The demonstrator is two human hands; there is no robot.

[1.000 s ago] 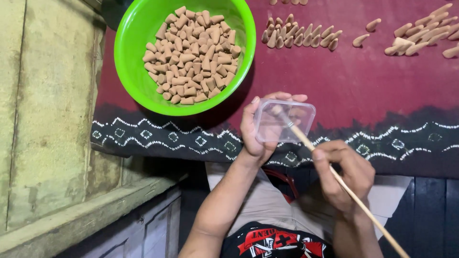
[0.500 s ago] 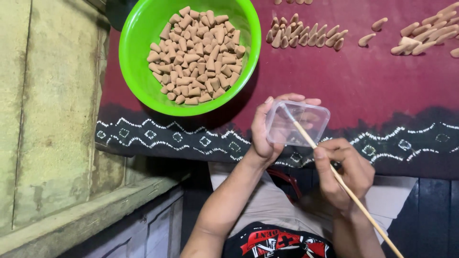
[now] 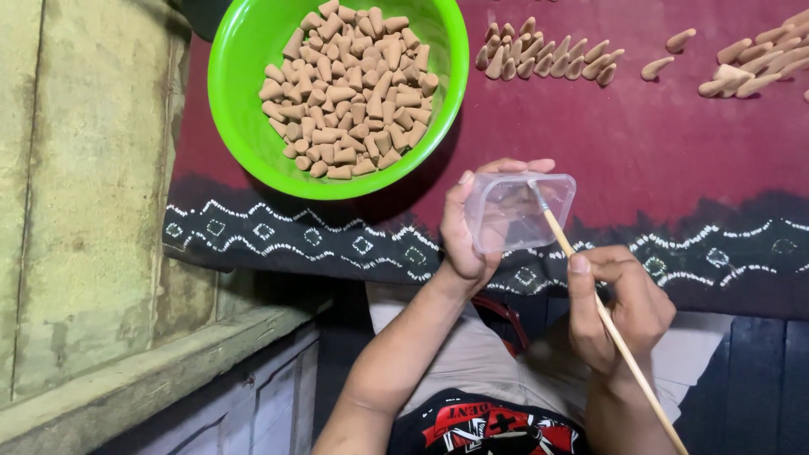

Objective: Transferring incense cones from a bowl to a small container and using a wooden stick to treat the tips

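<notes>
While held as before in left hand [image 3: 466, 232] above tabletop [image 3: 674, 152], clear plastic box [image 3: 518, 211] unchanged; brush [image 3: 590, 291], pinched in right hand [image 3: 619, 307], tip shifted toward box's far right corner.

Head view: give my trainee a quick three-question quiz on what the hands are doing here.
1. True or false: the left hand holds the clear plastic container.
2. The right hand holds: A) a cone, B) a thin wooden stick, C) nothing?
3. Where does the stick's tip sit?

Key: 1 true. 2 B. 3 Inside the container, near its upper rim; the green bowl of cones lies apart on the dark red cloth.
</notes>
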